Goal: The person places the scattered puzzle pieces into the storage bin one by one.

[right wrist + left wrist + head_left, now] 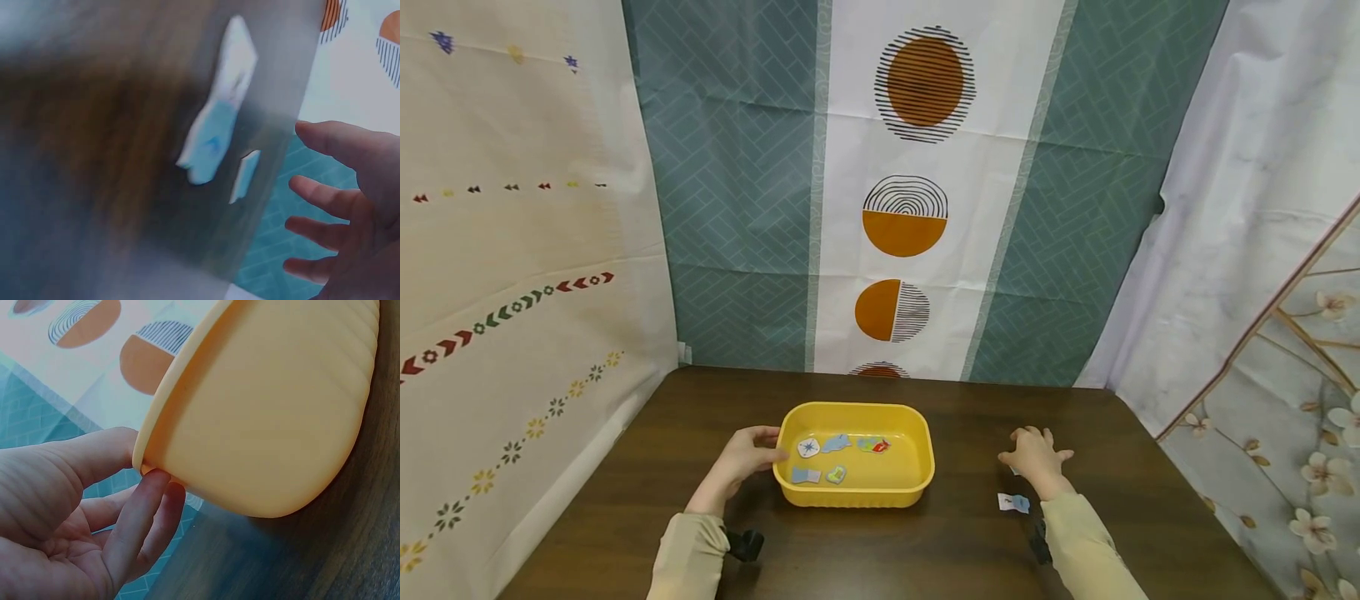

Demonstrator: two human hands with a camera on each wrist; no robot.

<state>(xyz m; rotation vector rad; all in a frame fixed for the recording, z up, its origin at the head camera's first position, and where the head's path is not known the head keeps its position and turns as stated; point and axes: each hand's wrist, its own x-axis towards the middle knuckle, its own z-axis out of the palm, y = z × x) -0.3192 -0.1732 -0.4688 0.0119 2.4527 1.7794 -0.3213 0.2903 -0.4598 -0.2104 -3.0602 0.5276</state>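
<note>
My left hand [741, 462] pinches the left rim of a yellow plastic tray [880, 498]; in the left wrist view the thumb is over the lip and curled fingers are below it. Several flat, sticker-like cutouts lie in the tray, among them a white one with a compass star [808, 447], a blue one [836, 442] and a green and red one [874, 444]. On the right, my right hand [1036, 458] hovers with spread fingers, holding nothing. Under it shows a small light-blue piece [245, 175], beside a longer white and blue piece [1013, 502].
The dark wooden table [925, 550] carries everything. A teal and white patterned curtain [737, 208] hangs along its back edge. Printed cloths flank it, a cream one [535, 250] on the left and a flowered white one [1247, 250] on the right.
</note>
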